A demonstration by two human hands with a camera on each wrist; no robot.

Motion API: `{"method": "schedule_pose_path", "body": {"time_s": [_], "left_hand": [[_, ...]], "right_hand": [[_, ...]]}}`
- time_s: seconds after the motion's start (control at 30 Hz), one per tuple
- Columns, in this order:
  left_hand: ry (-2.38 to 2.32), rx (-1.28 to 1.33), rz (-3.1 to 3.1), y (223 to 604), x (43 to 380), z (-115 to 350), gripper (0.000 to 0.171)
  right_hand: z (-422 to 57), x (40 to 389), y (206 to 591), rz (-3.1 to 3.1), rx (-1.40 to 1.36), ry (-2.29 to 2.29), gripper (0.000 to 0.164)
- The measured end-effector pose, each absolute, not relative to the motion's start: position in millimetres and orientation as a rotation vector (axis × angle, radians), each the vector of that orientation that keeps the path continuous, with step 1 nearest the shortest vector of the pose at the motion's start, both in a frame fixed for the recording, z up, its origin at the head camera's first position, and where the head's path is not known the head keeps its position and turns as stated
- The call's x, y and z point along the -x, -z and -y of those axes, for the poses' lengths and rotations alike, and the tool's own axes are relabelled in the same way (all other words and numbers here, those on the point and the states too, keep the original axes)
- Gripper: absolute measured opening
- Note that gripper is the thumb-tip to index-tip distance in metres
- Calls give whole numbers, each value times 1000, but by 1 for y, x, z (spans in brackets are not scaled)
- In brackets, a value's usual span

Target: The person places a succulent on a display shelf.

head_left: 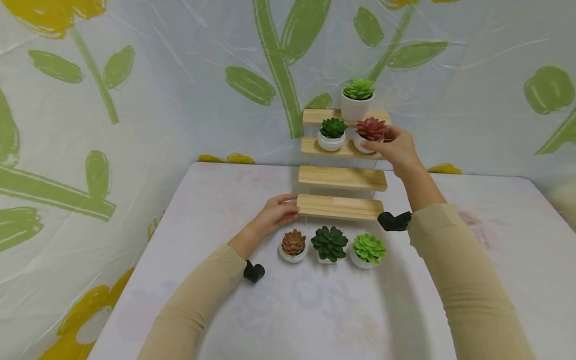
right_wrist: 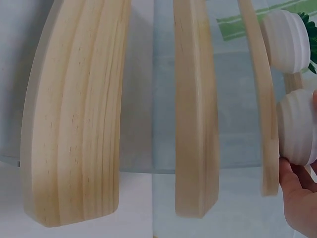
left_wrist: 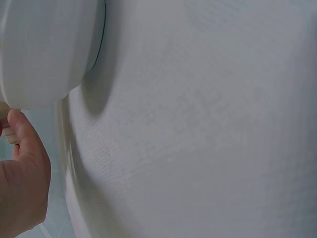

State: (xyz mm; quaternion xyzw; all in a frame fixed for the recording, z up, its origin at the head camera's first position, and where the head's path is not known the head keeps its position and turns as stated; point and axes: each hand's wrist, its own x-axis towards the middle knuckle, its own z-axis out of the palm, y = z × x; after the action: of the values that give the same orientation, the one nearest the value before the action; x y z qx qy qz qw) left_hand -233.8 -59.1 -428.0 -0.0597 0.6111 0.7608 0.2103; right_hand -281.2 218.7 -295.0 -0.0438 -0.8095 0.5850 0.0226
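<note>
My right hand (head_left: 400, 150) grips the white pot (right_wrist: 295, 126) of a red artificial succulent (head_left: 371, 128), thumb in front. The pot is at the right end of the second shelf from the top (head_left: 310, 145), upright and at or nearly touching the board. To its left on that shelf stands a dark green succulent in a white pot (head_left: 331, 142). My left hand (head_left: 274, 212) holds the left end of the lowest wooden shelf (head_left: 339, 206) between thumb and fingers. In the left wrist view its thumb (left_wrist: 27, 136) presses at the wood, partly cut off.
A light green succulent in a tall white pot (head_left: 355, 107) stands on the top shelf (head_left: 315, 117). Before the rack, on the white tablecloth (head_left: 288, 320), sit a brown succulent (head_left: 294, 243), a dark green one (head_left: 329, 244) and a light green one (head_left: 369, 248). A floral curtain (head_left: 180, 75) hangs behind.
</note>
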Motion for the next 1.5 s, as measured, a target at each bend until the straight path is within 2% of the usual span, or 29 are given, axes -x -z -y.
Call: {"method": "schedule_pose_path", "body": {"time_s": [0.2, 0.47, 0.73, 1.13, 1.5], "left_hand": [[-2108, 159, -1691, 429, 234, 60, 47], [-2112, 175, -1697, 428, 234, 59, 48], [-2113, 187, -1694, 427, 235, 60, 48], [-2115, 175, -1681, 427, 235, 60, 48], [-2122, 183, -1679, 426, 234, 60, 48]], "right_hand": [[-219, 282, 296, 2522, 132, -1814, 70], [-221, 277, 295, 2453, 77, -1894, 65], [-230, 270, 287, 2570, 103, -1818, 80], [-247, 250, 282, 2531, -35, -1882, 74], [-268, 215, 296, 2253, -114, -2187, 63]]}}
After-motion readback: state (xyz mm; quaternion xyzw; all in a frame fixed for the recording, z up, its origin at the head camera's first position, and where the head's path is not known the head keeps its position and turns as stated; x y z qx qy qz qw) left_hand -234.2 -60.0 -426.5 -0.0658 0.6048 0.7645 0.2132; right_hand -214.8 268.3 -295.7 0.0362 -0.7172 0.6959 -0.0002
